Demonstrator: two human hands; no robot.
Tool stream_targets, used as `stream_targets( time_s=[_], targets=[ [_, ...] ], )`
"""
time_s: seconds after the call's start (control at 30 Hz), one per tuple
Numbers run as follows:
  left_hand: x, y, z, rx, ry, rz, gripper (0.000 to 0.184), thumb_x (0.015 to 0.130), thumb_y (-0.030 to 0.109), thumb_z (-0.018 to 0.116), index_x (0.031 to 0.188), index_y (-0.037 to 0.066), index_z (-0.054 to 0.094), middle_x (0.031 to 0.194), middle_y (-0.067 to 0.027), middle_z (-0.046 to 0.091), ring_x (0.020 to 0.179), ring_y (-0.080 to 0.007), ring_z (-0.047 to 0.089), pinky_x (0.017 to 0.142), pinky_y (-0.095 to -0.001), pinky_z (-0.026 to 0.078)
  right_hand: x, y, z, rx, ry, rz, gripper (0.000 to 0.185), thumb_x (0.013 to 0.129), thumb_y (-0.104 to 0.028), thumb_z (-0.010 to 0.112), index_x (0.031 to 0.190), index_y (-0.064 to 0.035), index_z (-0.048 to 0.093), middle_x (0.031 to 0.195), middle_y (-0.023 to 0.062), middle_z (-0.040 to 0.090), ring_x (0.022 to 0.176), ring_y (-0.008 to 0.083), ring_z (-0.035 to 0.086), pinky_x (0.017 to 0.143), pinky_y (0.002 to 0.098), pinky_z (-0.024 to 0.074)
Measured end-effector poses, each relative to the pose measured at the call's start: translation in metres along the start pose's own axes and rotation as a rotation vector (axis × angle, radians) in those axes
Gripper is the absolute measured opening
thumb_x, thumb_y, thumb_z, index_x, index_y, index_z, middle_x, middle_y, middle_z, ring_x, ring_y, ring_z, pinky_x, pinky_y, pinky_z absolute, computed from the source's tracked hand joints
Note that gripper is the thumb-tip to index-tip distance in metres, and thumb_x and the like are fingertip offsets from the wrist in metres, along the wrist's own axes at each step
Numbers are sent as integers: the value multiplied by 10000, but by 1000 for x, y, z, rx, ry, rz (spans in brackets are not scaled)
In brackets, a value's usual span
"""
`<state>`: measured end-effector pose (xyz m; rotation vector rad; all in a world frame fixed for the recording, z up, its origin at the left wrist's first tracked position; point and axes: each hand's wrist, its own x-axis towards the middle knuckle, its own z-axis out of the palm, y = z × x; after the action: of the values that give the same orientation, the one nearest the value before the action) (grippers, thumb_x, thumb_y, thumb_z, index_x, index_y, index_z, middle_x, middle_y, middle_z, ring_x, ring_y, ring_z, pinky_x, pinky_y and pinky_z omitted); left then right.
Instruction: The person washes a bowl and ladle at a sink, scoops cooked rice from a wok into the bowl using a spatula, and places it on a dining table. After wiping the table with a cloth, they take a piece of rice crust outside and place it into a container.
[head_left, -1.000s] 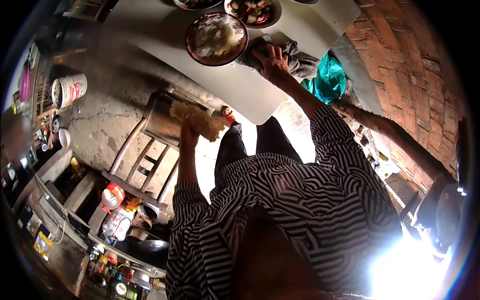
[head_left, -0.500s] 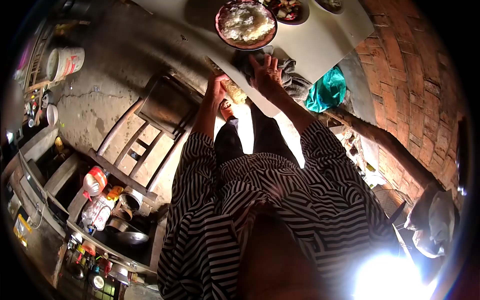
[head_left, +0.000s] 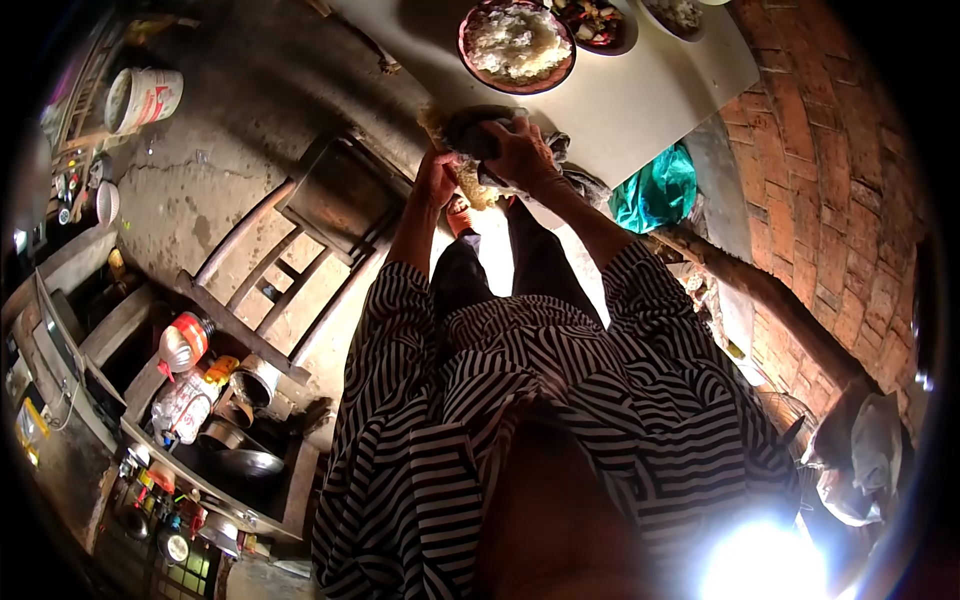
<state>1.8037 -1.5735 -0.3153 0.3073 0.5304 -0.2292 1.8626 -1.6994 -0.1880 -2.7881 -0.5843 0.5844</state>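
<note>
My left hand (head_left: 436, 180) grips a tan, rough-edged piece (head_left: 482, 188) just below the near edge of the pale table (head_left: 640, 110). My right hand (head_left: 522, 158) is closed on a dark grey cloth (head_left: 474, 132) at that edge, right beside my left hand. Part of the cloth trails to the right under my right wrist. The cloth covers some of the tan piece. Beyond my hands, a bowl of white rice (head_left: 516, 45) stands on the table, with a dish of mixed food (head_left: 598, 24) to its right.
A wooden chair (head_left: 340, 200) stands at the left, with a white bucket (head_left: 146, 100) farther off. A teal plastic bag (head_left: 660, 190) hangs by the table's right side. A wooden pole (head_left: 770, 295) runs along the brick wall (head_left: 820, 180). Pots and a bottle (head_left: 184, 342) lie lower left.
My left hand has moved right with the tan piece to the table's edge. My right hand has drawn the cloth left to the edge, over the piece. The view has shifted.
</note>
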Motion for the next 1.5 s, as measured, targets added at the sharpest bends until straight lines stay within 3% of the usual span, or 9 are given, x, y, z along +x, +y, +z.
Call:
stream_targets(
  time_s=[0.33, 0.63, 0.7, 0.8, 1.0, 1.13, 1.27, 1.33, 1.5],
  targets=[
    [4, -9, -6, -87, -98, -56, 236, 657, 58, 479, 888, 16, 490, 866, -81, 541, 800, -219, 544, 720, -356, 468, 9, 40, -21, 260, -79, -2, 621, 577, -209, 641, 1159, -97, 455, 1015, 153, 535, 934, 287, 527, 807, 360, 424],
    [0, -36, 41, -113, -402, -143, 217, 711, 80, 500, 909, 15, 559, 812, -78, 580, 782, -206, 570, 680, -315, 482, -36, 177, -163, 1476, -188, 140, 443, 709, -107, 556, 1125, 18, 468, 1041, 83, 552, 942, 166, 520, 860, 289, 395],
    [-22, -27, 85, -12, 114, -65, 279, 720, 108, 497, 971, -3, 550, 871, -87, 590, 778, -204, 566, 693, -321, 479, -33, 237, -176, 1372, -44, 151, 267, 739, -163, 529, 967, -29, 562, 906, 67, 581, 828, 146, 543, 804, 273, 420],
    [-21, -18, 49, -36, 72, -48, 308, 745, 141, 474, 1008, -3, 540, 944, -94, 583, 800, -195, 561, 705, -325, 474, -20, 281, -236, 1705, 56, 251, 293, 734, -207, 549, 946, -6, 546, 907, 89, 583, 796, 166, 569, 755, 291, 472],
    [71, -113, 174, 249, 276, 66, 240, 760, 176, 450, 900, 19, 564, 860, -71, 580, 767, -167, 543, 705, -318, 467, 54, 554, -377, 1845, 265, 303, 367, 764, -209, 594, 1026, 24, 483, 906, 141, 587, 791, 211, 587, 717, 324, 508],
    [119, -137, 137, 162, 144, 1, 169, 768, 158, 430, 749, 30, 539, 809, -59, 557, 731, -144, 513, 684, -295, 449, 118, 687, -428, 1378, 275, 368, 547, 742, -306, 610, 1148, 2, 412, 1056, 144, 524, 937, 249, 524, 831, 385, 438],
    [158, -166, 161, 756, 320, 312, 122, 742, 115, 424, 702, 28, 500, 766, -44, 531, 699, -119, 484, 625, -252, 422, 181, 772, -394, 403, 275, 378, 656, 708, -337, 633, 1209, -20, 352, 1163, 160, 438, 1046, 290, 435, 886, 397, 379],
    [167, -168, 174, 479, 327, 147, 118, 734, 135, 450, 738, 32, 508, 755, -43, 530, 672, -126, 483, 604, -244, 422, 203, 800, -351, 3, 220, 350, 712, 692, -352, 645, 1240, -32, 323, 1217, 168, 395, 1101, 310, 390, 913, 403, 349],
    [164, -137, 120, 131, 306, 45, 183, 756, 164, 471, 854, 25, 540, 787, -52, 564, 709, -167, 530, 601, -273, 445, 218, 718, -317, -29, 247, 127, 887, 579, -361, 730, 1265, -21, 284, 1238, 186, 385, 1141, 326, 366, 935, 399, 337]
  ],
)
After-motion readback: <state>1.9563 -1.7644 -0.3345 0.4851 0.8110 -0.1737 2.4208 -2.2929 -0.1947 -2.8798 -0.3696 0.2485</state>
